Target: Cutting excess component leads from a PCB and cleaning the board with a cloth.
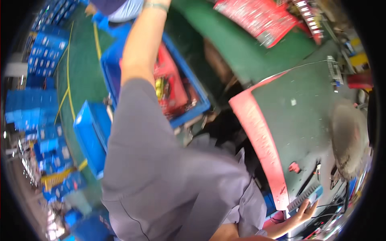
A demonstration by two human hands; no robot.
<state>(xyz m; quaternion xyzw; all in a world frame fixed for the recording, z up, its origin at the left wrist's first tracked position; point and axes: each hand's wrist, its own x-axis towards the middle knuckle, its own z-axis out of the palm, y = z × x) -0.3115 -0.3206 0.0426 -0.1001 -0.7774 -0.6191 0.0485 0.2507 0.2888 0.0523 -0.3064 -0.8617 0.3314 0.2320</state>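
Observation:
My left arm, in a grey sleeve, reaches up past a blue crate. A band circles its wrist at the upper edge, and the left hand itself lies outside the picture. Inside the crate are red plastic bags and a small yellow item. At the lower right, my right hand is at the green worktop, its fingers bent against a grey-and-teal ridged strip that it appears to grip. Blur hides the exact kind of this strip.
A pink padded strip edges the worktop. Small red scraps, a metal ridged strip and a rounded grey object are on it. Red packaging lies farther up. Blue bins stand at left.

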